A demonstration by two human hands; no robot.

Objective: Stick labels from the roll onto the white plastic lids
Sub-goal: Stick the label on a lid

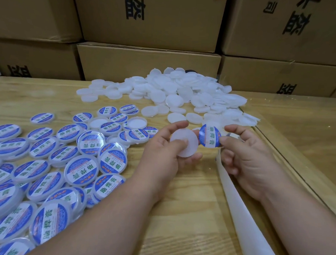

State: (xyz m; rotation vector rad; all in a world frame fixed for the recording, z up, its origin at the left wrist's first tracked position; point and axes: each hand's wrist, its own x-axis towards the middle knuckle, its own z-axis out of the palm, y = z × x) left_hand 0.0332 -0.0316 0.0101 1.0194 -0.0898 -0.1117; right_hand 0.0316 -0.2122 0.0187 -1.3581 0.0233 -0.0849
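The left hand (162,146) holds a plain white lid (184,143). The right hand (245,150) pinches a round blue label (209,136) (just beside the lid).

Stacked cardboard boxes (150,20) behind wooden table (178,214)

Premises appear to be a stockroom or small packing area. Stacked brown cardboard cartons (148,20) printed with large black characters form a wall directly behind a wooden worktable (178,214). On it lie a loose heap of plain white plastic lids (184,89) and a spread of labelled lids (46,160), indicating batch hand-labelling.
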